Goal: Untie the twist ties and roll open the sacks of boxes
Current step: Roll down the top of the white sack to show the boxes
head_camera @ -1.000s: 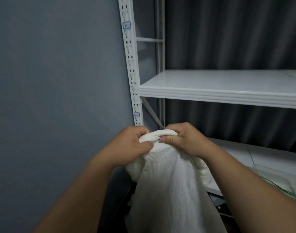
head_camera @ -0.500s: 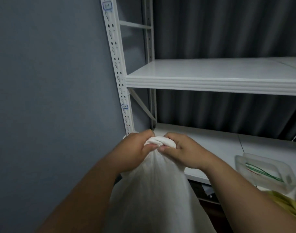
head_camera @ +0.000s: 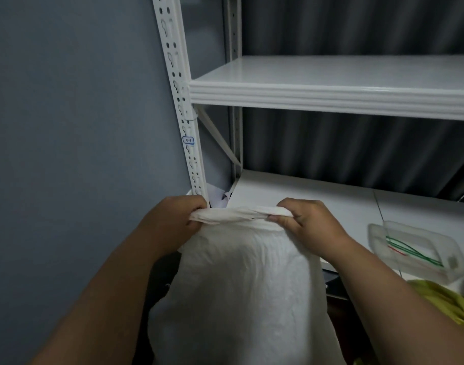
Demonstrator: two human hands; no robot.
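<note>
Fingers (head_camera: 283, 205) of both hands around sack rim (head_camera: 238, 214).

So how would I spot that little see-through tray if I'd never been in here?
Find the white metal rack and look along its lower shelf to the far right. The clear plastic tray sits there, right of the white sack both hands grip. Nothing else nearby is transparent, and it holds thin green and red ties.

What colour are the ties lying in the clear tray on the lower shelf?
Mostly green, one red, in the clear tray; head view.
</note>
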